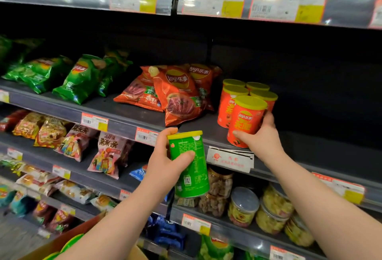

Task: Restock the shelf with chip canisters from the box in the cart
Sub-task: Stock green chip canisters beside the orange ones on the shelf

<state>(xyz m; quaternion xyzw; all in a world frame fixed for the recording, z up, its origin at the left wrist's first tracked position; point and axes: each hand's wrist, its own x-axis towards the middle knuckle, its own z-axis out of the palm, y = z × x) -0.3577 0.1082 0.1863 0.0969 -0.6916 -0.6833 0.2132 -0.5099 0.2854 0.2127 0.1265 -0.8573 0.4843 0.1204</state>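
Clasped low on its side by the right grip (260, 136): a red canister (246, 120), upright at the front of the shelf (99, 104), tight against four more red canisters (237, 91) behind it. Probably being squared into the cluster. Curled round the middle by the left grip (167, 162), tilted, off the shelf and just before its edge: a green canister (190, 168), likely waiting its turn. Short tubes, yellow lids, glossy print.

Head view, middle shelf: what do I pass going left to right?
Green chip bags → orange-red chip bags → orange canisters, the front canister held by the right hand → bare shelf.
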